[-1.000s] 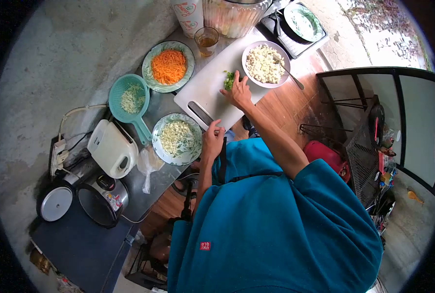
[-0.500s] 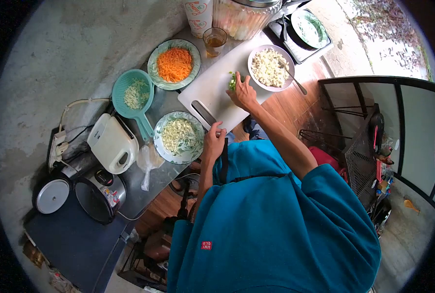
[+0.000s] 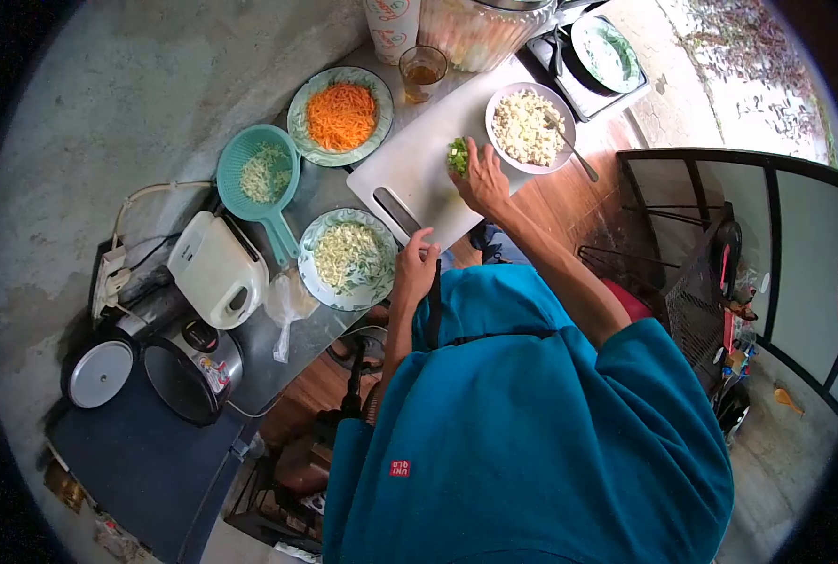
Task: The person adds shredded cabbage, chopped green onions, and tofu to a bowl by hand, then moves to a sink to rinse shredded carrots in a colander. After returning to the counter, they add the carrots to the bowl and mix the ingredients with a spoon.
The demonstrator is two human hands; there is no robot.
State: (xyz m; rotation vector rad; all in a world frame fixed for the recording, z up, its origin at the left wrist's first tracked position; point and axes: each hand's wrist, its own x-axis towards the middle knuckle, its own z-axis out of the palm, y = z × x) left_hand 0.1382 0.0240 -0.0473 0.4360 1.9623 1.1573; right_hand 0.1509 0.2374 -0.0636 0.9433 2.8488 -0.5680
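A white cutting board [image 3: 428,155] lies at a slant on the counter. A small heap of chopped scallions [image 3: 458,156] is on it. My right hand [image 3: 484,182] reaches over the board with fingers stretched and apart, touching the right side of the heap. At the board's near edge, beside its handle slot, my left hand [image 3: 414,273] has its fingers bent over the rim. Just right of my right hand, a bowl of pale diced food [image 3: 526,127] with a spoon [image 3: 579,162] in it rests on the board.
Left of the board are a plate of shredded carrot [image 3: 341,117], a plate of pale shreds [image 3: 346,258] and a green strainer [image 3: 232,169]. A glass [image 3: 422,73] and a large jar [image 3: 475,33] stand behind. A white appliance [image 3: 217,268] and a stove [image 3: 584,99] flank the area.
My right hand has shifted slightly right and its fingers have drawn back, so more of the scallion heap shows. My left hand stays at the board's edge. The whole view has shifted a little.
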